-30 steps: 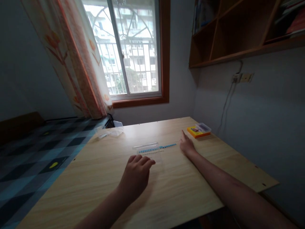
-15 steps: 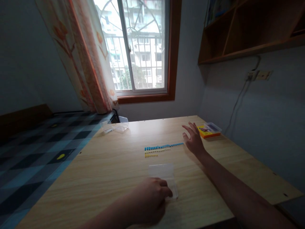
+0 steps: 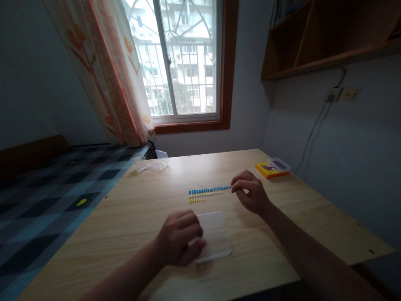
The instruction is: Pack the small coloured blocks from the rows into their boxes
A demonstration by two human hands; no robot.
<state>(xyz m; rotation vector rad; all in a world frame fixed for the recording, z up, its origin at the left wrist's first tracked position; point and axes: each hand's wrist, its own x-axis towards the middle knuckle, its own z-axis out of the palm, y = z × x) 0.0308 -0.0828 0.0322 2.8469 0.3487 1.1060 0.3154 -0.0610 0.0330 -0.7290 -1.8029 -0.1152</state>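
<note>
Three rows of tiny pieces lie on the wooden table (image 3: 131,217): a long blue row (image 3: 206,190), a shorter pale row (image 3: 208,195) and a short yellow row (image 3: 196,201). At the right end of the blue row, my right hand (image 3: 252,193) has thumb and forefinger pinched together; anything between them is too small to make out. My left hand (image 3: 181,238) is curled over the left side of a flat clear plastic tray (image 3: 216,240). Its fingertips are partly hidden and slightly blurred, so what they hold does not show.
A yellow-orange box (image 3: 271,169) with a clear plastic lid (image 3: 281,164) lies at the table's far right. Clear plastic containers (image 3: 159,164) stand at the far left corner. Left of the table is a bed with a checked cover (image 3: 72,200).
My right hand has moved left and down, its spread fingers closing to a pinch at the blue row's end. My left hand has shifted left and away from me, uncovering more of the tray.
</note>
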